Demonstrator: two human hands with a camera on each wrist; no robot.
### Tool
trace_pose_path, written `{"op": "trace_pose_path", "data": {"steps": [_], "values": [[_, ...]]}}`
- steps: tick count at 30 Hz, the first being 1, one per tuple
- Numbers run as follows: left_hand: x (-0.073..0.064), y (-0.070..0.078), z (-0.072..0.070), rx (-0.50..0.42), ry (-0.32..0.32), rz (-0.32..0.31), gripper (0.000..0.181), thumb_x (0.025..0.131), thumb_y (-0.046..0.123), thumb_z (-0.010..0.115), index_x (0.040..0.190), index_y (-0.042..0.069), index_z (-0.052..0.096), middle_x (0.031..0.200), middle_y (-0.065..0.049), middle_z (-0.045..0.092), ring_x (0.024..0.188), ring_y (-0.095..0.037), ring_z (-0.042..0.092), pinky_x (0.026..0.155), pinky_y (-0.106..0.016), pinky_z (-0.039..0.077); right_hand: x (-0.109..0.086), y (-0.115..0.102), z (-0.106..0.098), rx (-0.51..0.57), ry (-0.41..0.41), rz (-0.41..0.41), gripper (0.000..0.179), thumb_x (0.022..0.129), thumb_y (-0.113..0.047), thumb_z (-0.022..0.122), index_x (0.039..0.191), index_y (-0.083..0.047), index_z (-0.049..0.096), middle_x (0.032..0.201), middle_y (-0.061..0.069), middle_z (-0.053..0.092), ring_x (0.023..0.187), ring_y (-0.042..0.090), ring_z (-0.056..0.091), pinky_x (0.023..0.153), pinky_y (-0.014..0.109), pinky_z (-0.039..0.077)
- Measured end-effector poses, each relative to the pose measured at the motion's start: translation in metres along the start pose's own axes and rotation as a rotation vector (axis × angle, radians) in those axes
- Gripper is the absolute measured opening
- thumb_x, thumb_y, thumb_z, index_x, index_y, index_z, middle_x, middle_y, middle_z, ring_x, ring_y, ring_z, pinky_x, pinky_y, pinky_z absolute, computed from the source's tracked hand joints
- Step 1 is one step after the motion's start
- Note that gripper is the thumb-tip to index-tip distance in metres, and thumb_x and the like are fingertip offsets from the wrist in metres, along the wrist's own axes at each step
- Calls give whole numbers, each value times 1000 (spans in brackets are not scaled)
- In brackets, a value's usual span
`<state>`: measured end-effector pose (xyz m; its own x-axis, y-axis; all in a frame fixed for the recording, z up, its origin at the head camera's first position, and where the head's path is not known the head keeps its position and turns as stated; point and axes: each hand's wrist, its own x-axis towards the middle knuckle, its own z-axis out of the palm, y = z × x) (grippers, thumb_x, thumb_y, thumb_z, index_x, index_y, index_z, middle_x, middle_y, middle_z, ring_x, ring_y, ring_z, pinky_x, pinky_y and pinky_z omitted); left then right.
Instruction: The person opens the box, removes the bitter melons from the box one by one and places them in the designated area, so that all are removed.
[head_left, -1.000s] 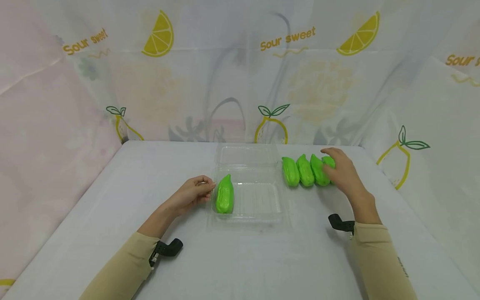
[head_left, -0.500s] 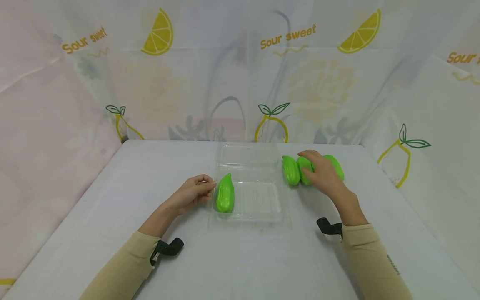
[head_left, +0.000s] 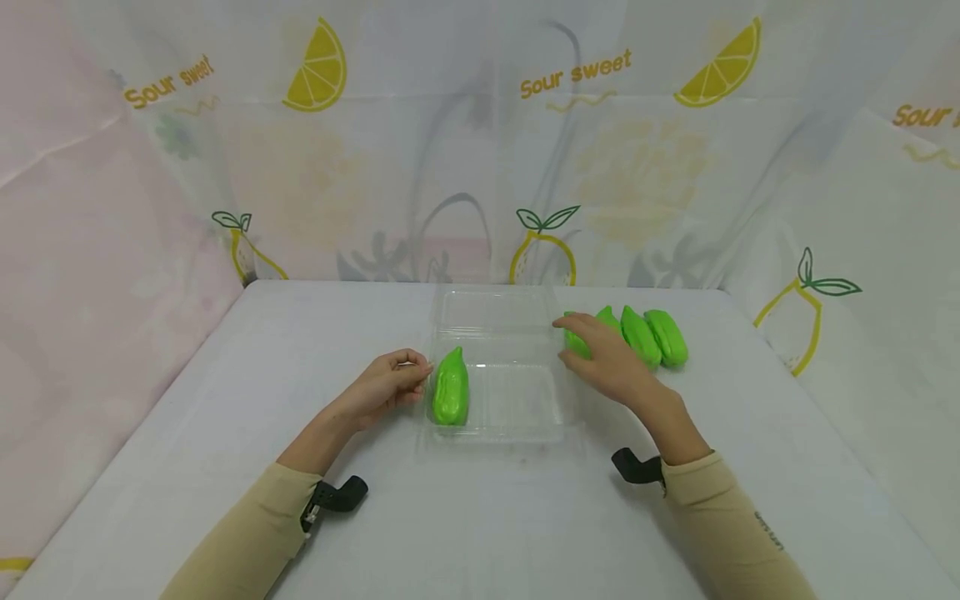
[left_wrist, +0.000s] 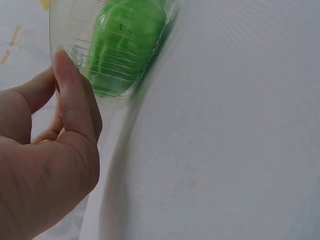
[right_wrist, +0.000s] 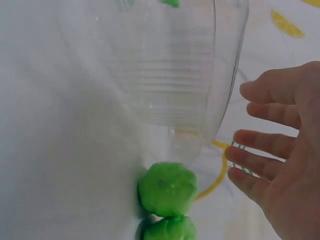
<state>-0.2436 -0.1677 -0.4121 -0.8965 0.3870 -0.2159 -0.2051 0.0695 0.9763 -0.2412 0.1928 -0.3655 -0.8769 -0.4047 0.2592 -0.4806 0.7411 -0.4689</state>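
Observation:
A clear plastic clamshell box (head_left: 517, 400) sits in the middle of the table, lid folded back. One glossy green pepper-shaped vegetable (head_left: 451, 390) lies inside at its left, pointed end away from me. My left hand (head_left: 381, 387) pinches the box's left rim between thumb and fingers, as the left wrist view (left_wrist: 70, 120) shows. To the right of the box, several more such vegetables (head_left: 665, 337) lie in a row. My right hand (head_left: 618, 367) hovers over the row's left end, fingers spread and holding nothing, with fingertips beside the box's right rim. It partly hides the leftmost vegetables.
A white cloth covers the table (head_left: 480, 525). Behind it hangs a curtain (head_left: 375, 167) printed with lemons, and similar cloth walls stand at both sides. Each wrist carries a black camera mount (head_left: 637, 467).
My right hand has moved left across the row, from its right end to beside the box, uncovering the vegetables on the right. The left hand and the box have stayed put.

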Motion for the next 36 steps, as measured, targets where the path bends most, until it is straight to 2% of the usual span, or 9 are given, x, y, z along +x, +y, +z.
{"op": "trace_pose_path", "data": {"steps": [7,14,22,29,36], "values": [[1,-1,-1,-5,1,4,16,101,19,59,106,6,51,72,2,57,61,-4,55,58,-14,52,1,-17,13,47,-49,-15,44,97,-23,64,138,-12,55,145,9,53,140,31,45,111,53,42],[2,-1,-1,4,-7,7,17,101,20,59,106,6,51,73,3,57,63,-3,56,59,-14,53,1,-26,22,72,-94,-48,43,97,-23,64,138,-13,55,143,6,54,130,28,54,107,48,48],[1,0,-1,20,-2,0,18,101,21,59,106,7,50,73,4,57,63,-3,56,59,-14,53,2,-34,26,82,-136,-22,48,97,-29,63,140,-11,53,145,6,52,133,28,52,109,50,45],[2,0,-1,19,1,1,18,101,22,60,106,7,51,72,4,57,63,-4,56,59,-14,53,8,-42,34,42,-175,-20,50,97,-34,63,142,-13,52,146,6,52,132,27,53,109,47,46],[2,-1,-2,21,-11,3,20,101,23,60,105,7,50,72,4,57,63,-3,56,58,-14,52,15,-58,43,109,-237,-15,61,97,-35,63,150,-14,42,150,6,48,128,31,55,104,48,49]]}}
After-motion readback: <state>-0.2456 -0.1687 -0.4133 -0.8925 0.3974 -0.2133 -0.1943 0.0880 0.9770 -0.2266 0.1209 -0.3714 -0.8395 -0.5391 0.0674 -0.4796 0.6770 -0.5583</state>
